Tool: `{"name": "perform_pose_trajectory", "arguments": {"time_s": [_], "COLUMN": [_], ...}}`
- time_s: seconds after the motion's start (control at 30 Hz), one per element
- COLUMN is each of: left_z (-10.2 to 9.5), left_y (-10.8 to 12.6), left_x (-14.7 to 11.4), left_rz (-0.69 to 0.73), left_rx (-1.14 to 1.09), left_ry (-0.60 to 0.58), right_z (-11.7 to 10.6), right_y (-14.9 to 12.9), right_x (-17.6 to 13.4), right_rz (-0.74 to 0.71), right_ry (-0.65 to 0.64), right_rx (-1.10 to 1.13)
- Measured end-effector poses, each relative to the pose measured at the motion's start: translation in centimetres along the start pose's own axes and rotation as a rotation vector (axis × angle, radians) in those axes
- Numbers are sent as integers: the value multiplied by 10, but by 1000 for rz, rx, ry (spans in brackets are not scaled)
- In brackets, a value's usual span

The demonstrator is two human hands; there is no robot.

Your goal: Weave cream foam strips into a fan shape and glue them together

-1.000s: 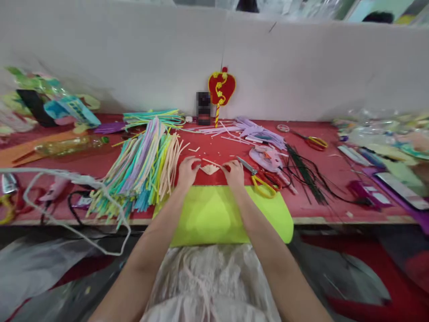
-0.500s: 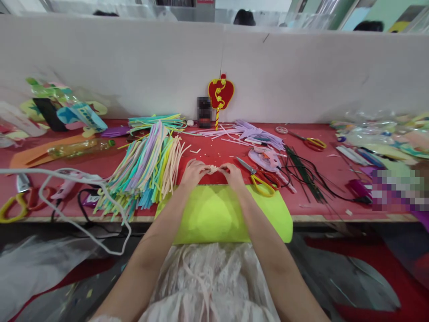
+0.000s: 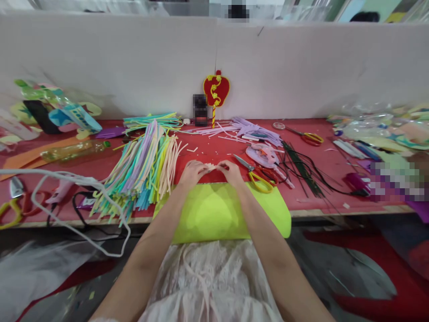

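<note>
Between my fingertips is a small cream piece (image 3: 211, 167), which looks like a short, crimped length of pipe cleaner. My left hand (image 3: 194, 171) pinches its left end, thumb and fingers closed. At the other end the fingers of my right hand (image 3: 231, 171) are pressed together on it. Both hands are just above the red tabletop, beyond a yellow-green sheet (image 3: 214, 214) that lies under my forearms. Left of my hands is a big pile of pastel pipe cleaners (image 3: 137, 170). Close to my right hand lie yellow-and-red-handled scissors (image 3: 259, 178), blades apart.
A pink glue gun (image 3: 268, 156) with black cord lies right, beside dark green stems (image 3: 301, 172). Purple strips (image 3: 251, 129) lie behind. A red apple-shaped ornament (image 3: 216, 91) stands against the white partition (image 3: 150, 67). At left, a white cable (image 3: 125, 241) loops over the table edge.
The whole view has shifted slightly. My hands keep nearly the same pose, and the cream piece shows a little straighter between my fingers.
</note>
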State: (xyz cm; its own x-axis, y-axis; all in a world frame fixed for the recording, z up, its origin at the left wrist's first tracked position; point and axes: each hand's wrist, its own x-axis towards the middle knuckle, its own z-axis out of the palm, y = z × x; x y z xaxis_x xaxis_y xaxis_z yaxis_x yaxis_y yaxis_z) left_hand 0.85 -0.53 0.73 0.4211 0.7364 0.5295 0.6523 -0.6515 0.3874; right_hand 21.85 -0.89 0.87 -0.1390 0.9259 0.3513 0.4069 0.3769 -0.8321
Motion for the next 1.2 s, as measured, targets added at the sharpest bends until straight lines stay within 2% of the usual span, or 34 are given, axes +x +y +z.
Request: {"name": "perform_pose_trajectory", "arguments": {"time_s": [0.13,0.3,0.4,0.53,0.7,0.8,1.03,1.13,1.2], "left_z": [-1,-5,-6,-8,-11,-11,-3,-5,-9], "left_y": [2,10,15,21,25,26,26,20,15], "left_x": [1,3,3,3,2,2,2,2,2], "left_rz": [68,179,168,121,52,62,100,105,52], "left_rx": [-31,-141,-240,-311,-226,-187,-329,-264,-159], "left_ry": [-26,-84,-86,-163,-163,-169,-180,-193,-158], "right_z": [-3,-9,-11,-11,-10,-10,-7,-8,-7], "right_y": [-1,5,8,8,8,10,11,11,12], "right_x": [1,4,4,4,5,5,3,5,6], "right_rz": [-17,-39,-17,-4,12,7,-4,0,16], "right_ry": [-34,-172,-206,-225,-193,-181,-235,-177,-109], "right_rx": [16,61,94,117,98,95,135,109,76]}}
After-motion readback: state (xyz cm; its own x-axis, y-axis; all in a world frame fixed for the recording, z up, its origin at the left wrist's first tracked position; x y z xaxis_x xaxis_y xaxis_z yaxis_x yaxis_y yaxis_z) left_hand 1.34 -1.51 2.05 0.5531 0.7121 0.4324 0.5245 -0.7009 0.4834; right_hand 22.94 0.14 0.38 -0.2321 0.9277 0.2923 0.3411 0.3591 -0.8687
